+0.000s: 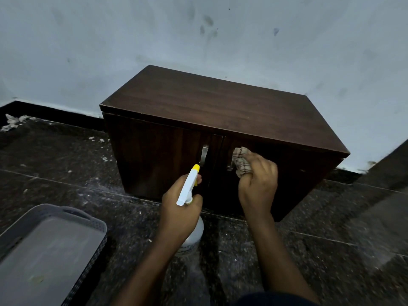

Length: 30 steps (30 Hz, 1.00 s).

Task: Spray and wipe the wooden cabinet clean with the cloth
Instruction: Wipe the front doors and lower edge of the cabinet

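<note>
Fingers (262,166) of my right hand (258,184) are curled over a bunched checked cloth (240,161), pressing it on the right-hand door of the wooden cabinet (220,102), right at that door's metal handle (229,167). My left hand (178,208) grasps the neck of the spray bottle (188,191), one finger reaching round by the trigger, its yellow nozzle (196,167) aimed toward 12 o'clock at the seam between the doors. The cabinet stands at 12 o'clock from me, backed against the pale wall (110,51); the cloth sits at 3 o'clock from the nozzle. A grey plastic basket (97,224) lies on the dark stone floor (66,164) at 8 o'clock.

I judge the step to be wiping the door front. To do it well I would spread the cloth flatter so more weave meets the wood, stroke with the grain from the top edge down, and work round the handle rather than across it, since a snag could tug the door open. Any spray should go on the left door, clear of my wiping hand. Whether the wood is wet I cannot tell
</note>
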{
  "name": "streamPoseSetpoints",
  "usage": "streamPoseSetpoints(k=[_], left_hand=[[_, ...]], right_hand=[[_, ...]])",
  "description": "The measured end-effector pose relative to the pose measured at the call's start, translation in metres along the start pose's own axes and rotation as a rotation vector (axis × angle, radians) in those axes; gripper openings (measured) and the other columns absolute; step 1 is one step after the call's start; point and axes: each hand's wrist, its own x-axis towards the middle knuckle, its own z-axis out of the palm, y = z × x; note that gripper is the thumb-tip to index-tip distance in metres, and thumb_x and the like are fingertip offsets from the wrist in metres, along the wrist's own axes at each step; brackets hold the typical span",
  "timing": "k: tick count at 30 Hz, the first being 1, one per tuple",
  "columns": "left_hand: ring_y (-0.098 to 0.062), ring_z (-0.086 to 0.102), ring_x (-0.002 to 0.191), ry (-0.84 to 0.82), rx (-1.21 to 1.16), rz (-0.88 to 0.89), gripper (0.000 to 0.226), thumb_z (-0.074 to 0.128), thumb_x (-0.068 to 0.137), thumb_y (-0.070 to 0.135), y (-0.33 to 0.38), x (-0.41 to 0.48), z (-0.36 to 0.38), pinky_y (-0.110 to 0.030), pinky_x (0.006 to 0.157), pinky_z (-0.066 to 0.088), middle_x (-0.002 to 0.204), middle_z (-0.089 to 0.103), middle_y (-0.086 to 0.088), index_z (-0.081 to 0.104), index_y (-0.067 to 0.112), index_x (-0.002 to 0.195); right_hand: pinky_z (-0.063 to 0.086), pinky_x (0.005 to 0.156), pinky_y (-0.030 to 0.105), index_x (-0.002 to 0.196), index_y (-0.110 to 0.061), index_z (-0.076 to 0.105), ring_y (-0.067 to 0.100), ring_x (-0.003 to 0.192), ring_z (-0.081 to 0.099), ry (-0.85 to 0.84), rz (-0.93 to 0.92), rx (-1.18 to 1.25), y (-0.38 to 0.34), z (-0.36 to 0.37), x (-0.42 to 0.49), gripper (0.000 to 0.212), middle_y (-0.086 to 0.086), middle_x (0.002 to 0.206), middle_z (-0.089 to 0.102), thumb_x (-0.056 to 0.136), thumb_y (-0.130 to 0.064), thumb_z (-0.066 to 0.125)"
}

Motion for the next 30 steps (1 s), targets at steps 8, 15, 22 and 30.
streamPoseSetpoints(k=[8,15,22,30], left_hand=[[-0.002,0.067,0.075,-0.023,0.010,-0.007,0.046,0.059,0.079,0.004,0.002,-0.007,0.005,-0.011,0.061,0.048,0.106,0.075,0.020,0.072,0.034,0.112],[-0.001,0.070,0.079,-0.003,0.020,0.012,0.048,0.060,0.081,-0.002,0.002,-0.009,-0.001,-0.010,0.061,0.050,0.106,0.074,0.024,0.072,0.033,0.111],[-0.001,0.069,0.080,-0.042,0.015,-0.006,0.051,0.060,0.081,-0.002,0.000,-0.011,0.006,-0.011,0.062,0.049,0.107,0.074,0.024,0.070,0.037,0.111],[0.002,0.065,0.070,-0.034,0.036,-0.067,0.049,0.061,0.084,-0.009,-0.011,-0.012,0.002,-0.010,0.058,0.046,0.095,0.074,0.017,0.073,0.031,0.111]], right_hand=[[0.045,0.083,0.044,0.120,-0.010,0.073,0.032,0.111,0.051,-0.154,-0.249,-0.260,-0.010,0.000,0.005,0.045,0.006,0.128,0.067,0.083,-0.002,0.050],[0.044,0.083,0.042,0.117,-0.006,0.074,0.030,0.109,0.050,-0.049,-0.139,-0.165,-0.013,0.001,0.002,0.050,0.008,0.122,0.069,0.077,0.000,0.045],[0.052,0.097,0.038,0.121,-0.014,0.074,0.019,0.113,0.059,0.100,0.279,0.142,0.009,0.006,-0.021,0.048,0.001,0.122,0.069,0.084,0.002,0.049],[0.054,0.089,0.014,0.124,-0.019,0.072,-0.001,0.110,0.065,0.043,0.516,0.510,-0.008,0.026,-0.033,0.046,-0.005,0.120,0.066,0.090,0.004,0.050]])
